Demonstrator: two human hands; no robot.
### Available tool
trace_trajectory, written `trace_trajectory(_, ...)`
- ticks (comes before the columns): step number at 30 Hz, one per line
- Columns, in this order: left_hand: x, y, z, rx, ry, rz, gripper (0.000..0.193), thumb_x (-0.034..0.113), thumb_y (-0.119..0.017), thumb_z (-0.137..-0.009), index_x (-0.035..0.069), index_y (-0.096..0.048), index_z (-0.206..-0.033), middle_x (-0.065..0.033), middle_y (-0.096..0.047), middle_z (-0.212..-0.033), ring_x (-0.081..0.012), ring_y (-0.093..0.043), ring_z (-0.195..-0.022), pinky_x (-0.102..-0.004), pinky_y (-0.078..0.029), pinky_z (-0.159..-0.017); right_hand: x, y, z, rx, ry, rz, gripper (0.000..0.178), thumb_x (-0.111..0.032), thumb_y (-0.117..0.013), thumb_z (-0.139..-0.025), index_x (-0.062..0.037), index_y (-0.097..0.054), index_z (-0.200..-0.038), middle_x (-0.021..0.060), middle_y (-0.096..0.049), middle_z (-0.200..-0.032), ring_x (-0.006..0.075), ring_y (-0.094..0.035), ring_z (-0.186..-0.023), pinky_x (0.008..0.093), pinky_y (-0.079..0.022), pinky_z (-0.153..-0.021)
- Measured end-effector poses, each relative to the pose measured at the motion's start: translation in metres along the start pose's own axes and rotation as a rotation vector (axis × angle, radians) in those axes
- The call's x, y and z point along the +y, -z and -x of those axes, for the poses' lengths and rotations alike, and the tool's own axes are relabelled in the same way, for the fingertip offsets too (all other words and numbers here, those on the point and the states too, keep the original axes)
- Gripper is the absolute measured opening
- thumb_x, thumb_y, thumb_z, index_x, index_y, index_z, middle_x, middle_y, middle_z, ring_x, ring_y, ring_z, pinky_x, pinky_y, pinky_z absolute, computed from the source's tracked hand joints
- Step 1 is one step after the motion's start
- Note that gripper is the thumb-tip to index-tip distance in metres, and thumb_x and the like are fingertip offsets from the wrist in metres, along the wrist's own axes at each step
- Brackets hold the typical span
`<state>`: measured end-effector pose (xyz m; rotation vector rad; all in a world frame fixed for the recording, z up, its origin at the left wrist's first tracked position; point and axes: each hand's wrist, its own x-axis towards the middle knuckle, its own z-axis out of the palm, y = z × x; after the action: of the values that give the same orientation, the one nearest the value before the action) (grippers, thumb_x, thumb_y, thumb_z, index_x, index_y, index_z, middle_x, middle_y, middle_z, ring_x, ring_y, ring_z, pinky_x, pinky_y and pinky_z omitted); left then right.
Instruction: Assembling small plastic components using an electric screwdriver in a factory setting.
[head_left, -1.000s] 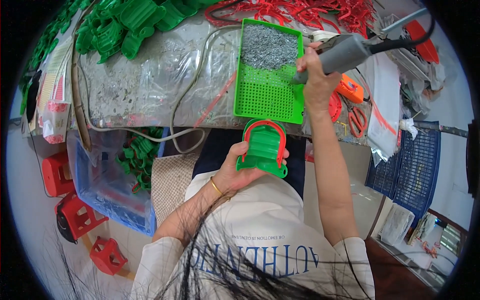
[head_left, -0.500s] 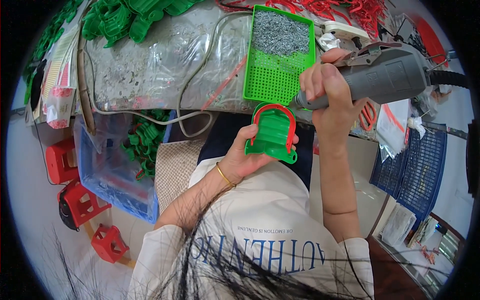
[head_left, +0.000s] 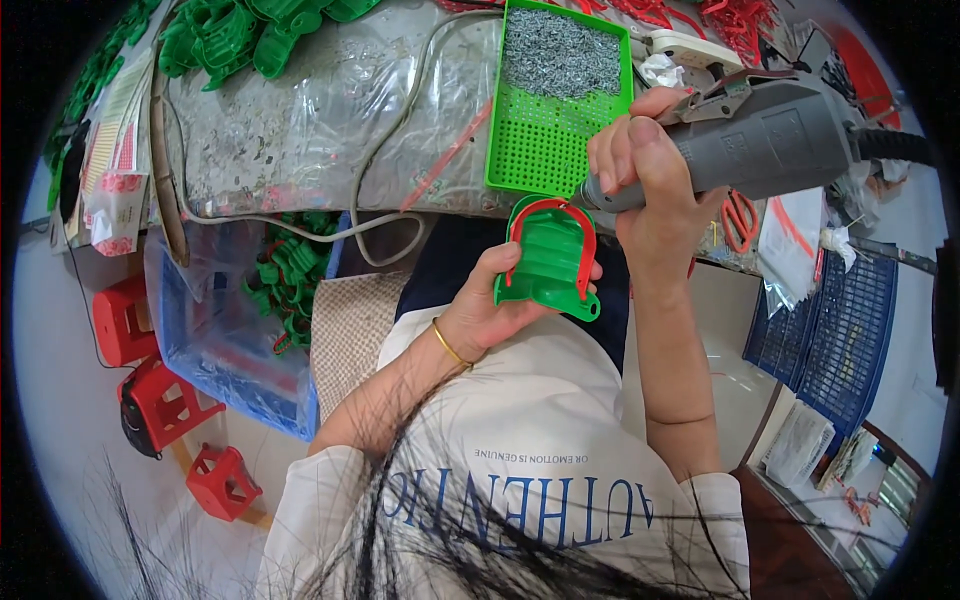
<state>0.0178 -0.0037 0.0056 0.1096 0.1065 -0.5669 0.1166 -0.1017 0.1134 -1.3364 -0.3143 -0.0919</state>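
Observation:
My left hand is closed round a green plastic shell, thumb on its left edge and fingertips on its right. A red U-shaped plastic strip lies along the shell's inner rim. My right hand wraps round a grey electric screwdriver, which points left and down. Its tip meets the red strip near the top of the curve, where a small metal spot shows. Just beyond the shell sits a green perforated tray holding a heap of small screws.
Green plastic parts pile up at the table's far left, red strips at the far right. A pale cable crosses the table. Left of me stands a blue lined crate with green-and-red pieces; red scissors lie at right.
The screwdriver has shifted slightly left, its tip now at the top of the red strip. The shell has moved a little up and right in my left hand.

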Motion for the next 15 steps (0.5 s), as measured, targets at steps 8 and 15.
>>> trace_trajectory(8,-0.001,-0.003,0.001,-0.031,0.0,-0.014,0.071,0.044,-0.058,-0.083,0.005,-0.032,-0.137,-0.0202,-0.052,-0.124,-0.0334,-0.053,-0.113,-0.0459,-0.04,-0.099,0.0,-0.002,0.004,-0.013,0.045,-0.002,0.016,-0.01,-0.055,-0.083,0.0005,-0.05,-0.094,0.0018,-0.042,-0.057,0.0114,-0.042,-0.047,0.0292,-0.037,-0.052)
trace_trajectory(15,-0.001,-0.012,0.001,-0.005,0.023,-0.054,0.075,0.051,-0.054,-0.081,0.001,-0.036,-0.134,-0.0241,-0.052,-0.121,-0.0326,-0.054,-0.109,-0.0436,-0.042,-0.097,-0.004,0.0,0.011,0.026,0.087,0.025,0.017,-0.01,-0.055,-0.084,0.0002,-0.051,-0.097,0.0013,-0.042,-0.056,0.0111,-0.041,-0.047,0.0291,-0.037,-0.053)
